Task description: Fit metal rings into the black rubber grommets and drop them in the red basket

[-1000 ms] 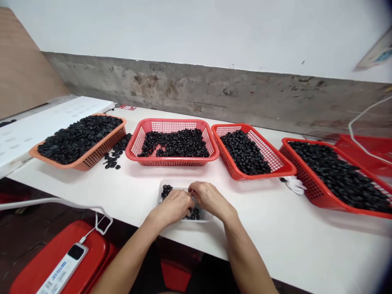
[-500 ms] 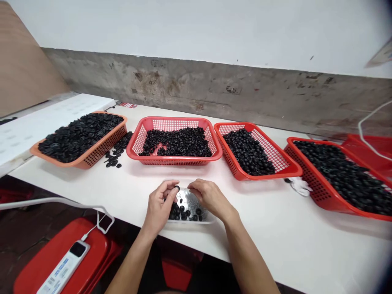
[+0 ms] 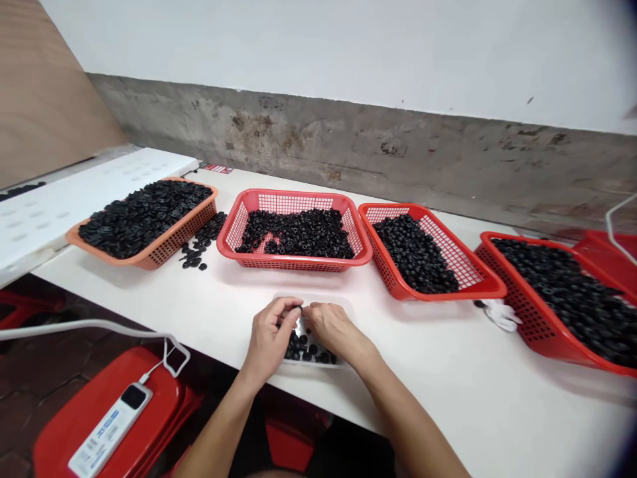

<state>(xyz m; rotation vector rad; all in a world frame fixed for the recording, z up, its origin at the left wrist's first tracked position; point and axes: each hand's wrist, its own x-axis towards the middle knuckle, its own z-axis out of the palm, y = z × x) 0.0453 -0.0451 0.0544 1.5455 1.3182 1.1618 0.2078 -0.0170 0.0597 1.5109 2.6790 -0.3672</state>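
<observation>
Nearest the viewer, at the lower left, a red plastic stool (image 3: pixel 164 413) is standing below the tabletop. It is carrying a white power strip (image 3: pixel 107 431), and a white cable (image 3: pixel 99 324) is looping above it.

Two bare forearms are reaching up from the bottom edge onto the white surface (image 3: pixel 448 392). The left hand (image 3: pixel 269 335) is hovering over the left part of a shallow clear plastic tray (image 3: pixel 343 307). Its thumb and forefinger are pinching a small black ring (image 3: pixel 298 310) just above the tray. The right hand (image 3: pixel 333 328) is lying over the tray's right half. Its fingers (image 3: pixel 313 312) are curling close together, with their tips just beside that ring. Whether they are gripping it cannot be told. A cluster of black ring-shaped parts (image 3: pixel 303 346) is lying in the tray between the two hands, near its front edge.

Beyond the tray, four mesh baskets are sitting in a row, each heaped with black parts. From left to right they are:
- an orange plastic basket (image 3: pixel 169 242)
- a red plastic basket (image 3: pixel 293 263) straight ahead of the hands
- a second red basket (image 3: pixel 393 282)
- a larger red basket (image 3: pixel 527 325) at the far right

Loose black rings (image 3: pixel 199 242) are lying scattered on the surface between the orange basket and the first red one. A crumpled white cloth (image 3: pixel 500 313) is lying between the two right-hand baskets.

Farther back at the left, a white foam board (image 3: pixel 99 186) is adjoining the surface. Behind everything, a grey concrete band (image 3: pixel 398 153) is running below a white wall (image 3: pixel 348 53).
</observation>
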